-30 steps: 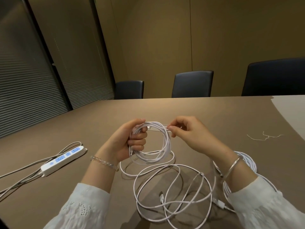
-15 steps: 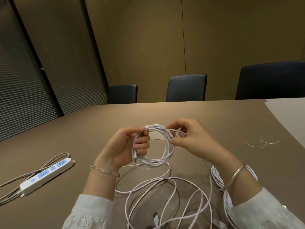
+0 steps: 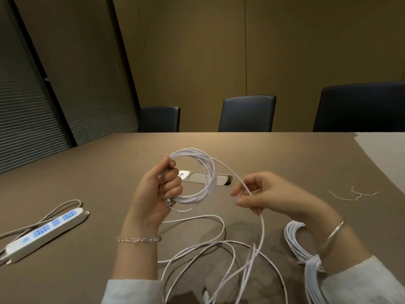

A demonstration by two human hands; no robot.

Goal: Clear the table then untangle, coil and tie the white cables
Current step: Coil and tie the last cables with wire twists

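Observation:
My left hand (image 3: 156, 194) grips a round coil of white cable (image 3: 202, 170) held upright above the brown table (image 3: 109, 161). From the coil's top one strand runs right and down through my right hand (image 3: 269, 196), which pinches it between thumb and fingers. Below, the loose rest of the white cable (image 3: 219, 255) lies in wide tangled loops on the table near the front edge. A second white cable bundle (image 3: 300, 244) lies coiled under my right wrist, partly hidden by the sleeve.
A white power strip (image 3: 47, 232) with blue sockets and its grey cord lies at the left. Thin white twist ties (image 3: 355, 195) lie at the right. A socket hatch (image 3: 221, 179) sits in the table behind the coil. Three dark chairs (image 3: 246, 114) stand along the far edge.
My right hand has moved right and away from the coil, sliding along the strand. The coil has risen a little in my left hand, and the view has tilted up.

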